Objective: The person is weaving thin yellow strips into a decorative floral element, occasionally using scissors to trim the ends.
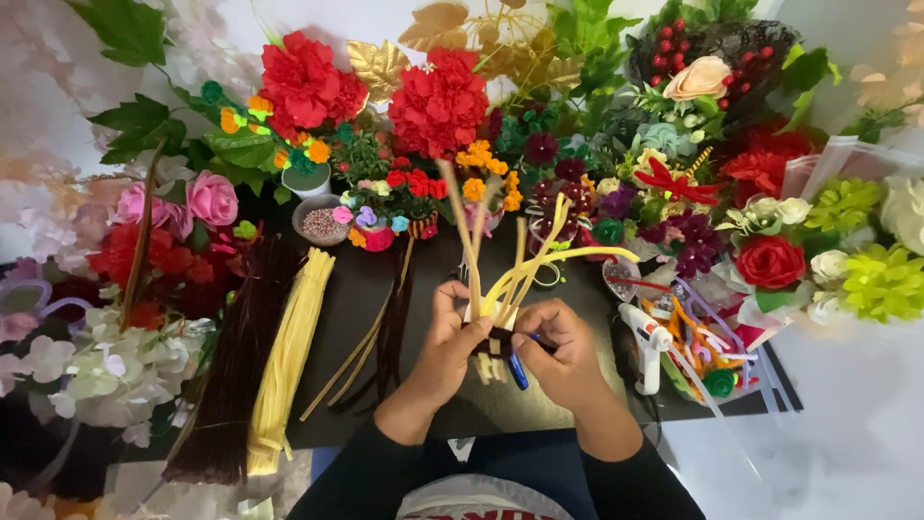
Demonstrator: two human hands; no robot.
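Two hands closed on yellow pipe cleaners, left hand, right hand; glue gun beside, bundled yellow stems left.

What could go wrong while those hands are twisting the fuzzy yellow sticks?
1. The yellow sticks fan out loosely above the left hand and right hand, so one might slip free.
2. Their long tips reach close to the small flower pots and might knock one.
3. The glue gun stands beside the right hand; an elbow could tip it.
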